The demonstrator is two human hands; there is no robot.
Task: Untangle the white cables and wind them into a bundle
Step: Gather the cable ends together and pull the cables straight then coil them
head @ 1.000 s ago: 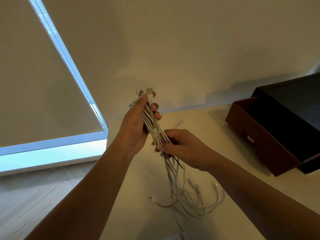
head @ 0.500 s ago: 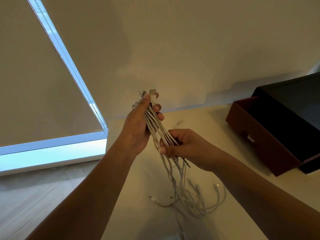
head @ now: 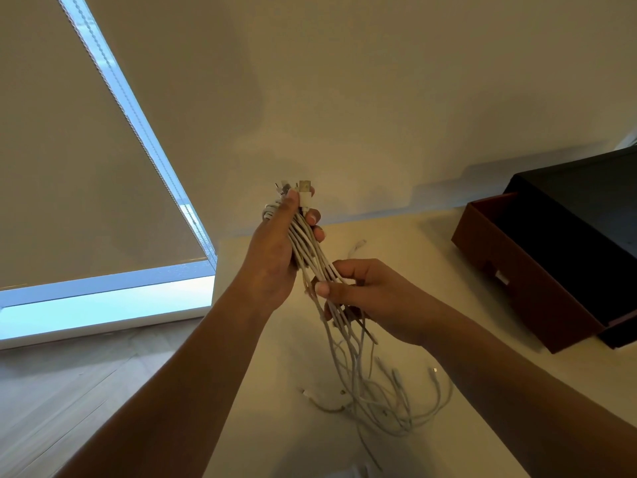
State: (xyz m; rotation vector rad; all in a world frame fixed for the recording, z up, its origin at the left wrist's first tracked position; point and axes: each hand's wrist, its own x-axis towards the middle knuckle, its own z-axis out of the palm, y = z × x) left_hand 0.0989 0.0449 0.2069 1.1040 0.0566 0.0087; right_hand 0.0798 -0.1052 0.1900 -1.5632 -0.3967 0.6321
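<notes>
— Status of the cables (head: 312, 251)?
— One end is gathered, plugs (head: 304, 189) uppermost, and is gripped in the left hand (head: 272, 267) above the worktop (head: 262, 408). Lower down, the strands are encircled by the curled fingers (head: 355, 267) of the right hand (head: 375, 298).
— Work outstanding?
— The tails (head: 379, 398) are found loose and crossed on the worktop. Untangling is judged partly done; no winding is evident. One stray end (head: 358, 244) is noted apart, beyond the hands.
</notes>
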